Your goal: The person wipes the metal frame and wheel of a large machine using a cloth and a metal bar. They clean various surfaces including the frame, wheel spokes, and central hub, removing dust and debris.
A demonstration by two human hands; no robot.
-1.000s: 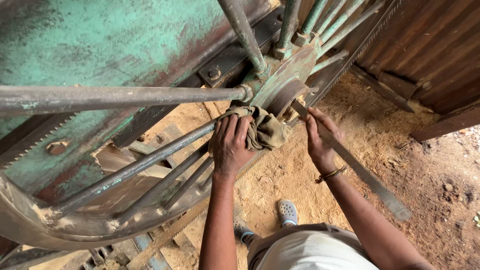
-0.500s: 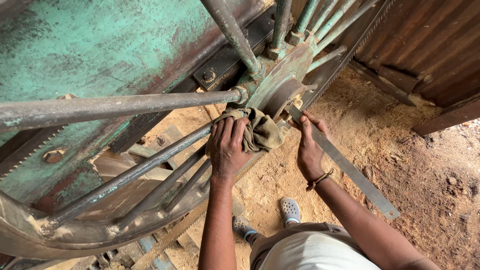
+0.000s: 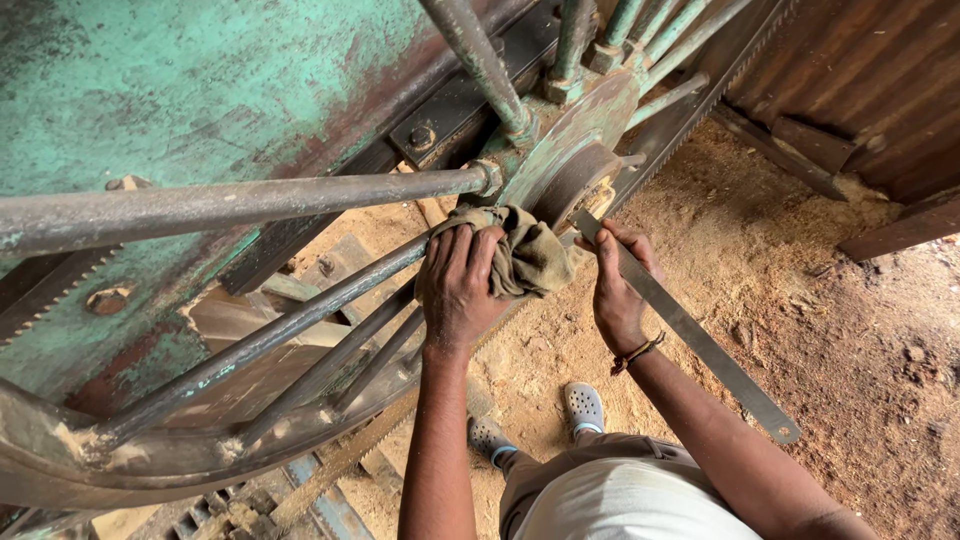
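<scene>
Head view: left hand [image 3: 458, 290] closed on crumpled olive cloth rag [image 3: 525, 255], pressed against green spoked wheel's hub [image 3: 575, 165]; right hand [image 3: 618, 285] clasped flat grey metal strip [image 3: 690, 335], angled to reach hub

The big spoked wheel [image 3: 200, 440] runs off the left and bottom edges, so its full rim is out of sight. The olive rag [image 3: 525, 255] covers part of the hub [image 3: 575, 180]. The right hand [image 3: 620, 290] hides a stretch of the flat metal bar [image 3: 700, 340]. The person's upper body is cut off below.
</scene>
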